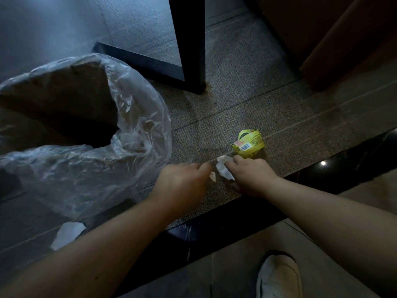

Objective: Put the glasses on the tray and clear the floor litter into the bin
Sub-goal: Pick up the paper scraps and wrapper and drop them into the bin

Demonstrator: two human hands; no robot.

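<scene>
Yellow wrapper [249, 144] shows a barcode, its print unreadable, beside right hand [251, 175].

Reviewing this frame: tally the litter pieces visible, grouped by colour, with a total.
White paper scraps: 3, one at the left hand fingertips, one gripped by the right hand, one on the floor by the bin liner
Yellow wrapper: 1
Total: 4

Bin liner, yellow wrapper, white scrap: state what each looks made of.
Bin liner: thin clear plastic film, glossy and crinkled. Yellow wrapper: likely printed plastic or foil, crumpled, with a barcode. White scrap between the hands: probably paper or tissue, matte and creased.
</scene>
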